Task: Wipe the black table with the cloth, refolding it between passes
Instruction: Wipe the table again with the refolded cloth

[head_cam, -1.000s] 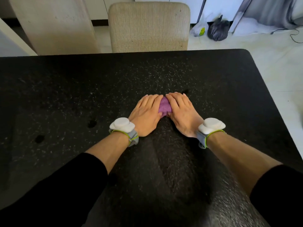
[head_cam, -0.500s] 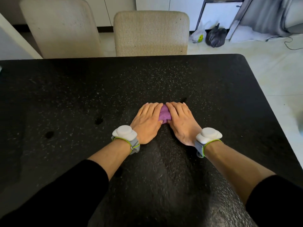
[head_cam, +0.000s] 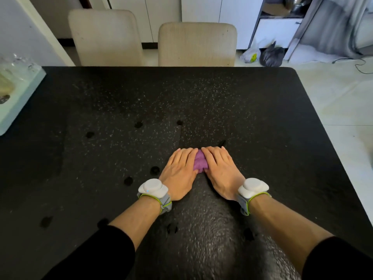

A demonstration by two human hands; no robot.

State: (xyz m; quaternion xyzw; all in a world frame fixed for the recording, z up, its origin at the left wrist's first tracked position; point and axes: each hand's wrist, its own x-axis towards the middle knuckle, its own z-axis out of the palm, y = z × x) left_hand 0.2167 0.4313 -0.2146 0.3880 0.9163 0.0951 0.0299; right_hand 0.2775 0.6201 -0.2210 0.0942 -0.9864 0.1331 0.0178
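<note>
Fingers: both sets lie straight, close together and flat, gripping nothing. The left fingers (head_cam: 184,157) angle toward 1 o'clock and the right fingers (head_cam: 215,154) toward 11, tips nearly meeting.
Hands: the left hand (head_cam: 179,172) and right hand (head_cam: 220,171) press down side by side, covering most of the cloth.
Cloth (head_cam: 199,163): purple and bunched small, under and between the palms, just right of the table's middle.
Cloth axis: the visible strip runs 12 to 6. The rest is hidden, so its true long axis cannot be told.
Table (head_cam: 201,98): black and speckled. A duller band trails from the hands toward 6, and dark round spots (head_cam: 155,170) sit at 9 to 11.
Step, judged: a wiping push toward 12.
Doing it well: use flat palms and even weight, and don't let the cloth squeeze out between the hands. Overlap the next lane toward the spots, and refold to a clean, flatter face first.
Beyond: wrist bands (head_cam: 152,185), two chairs (head_cam: 196,45) at 12, and a tray (head_cam: 18,93) at 10.
</note>
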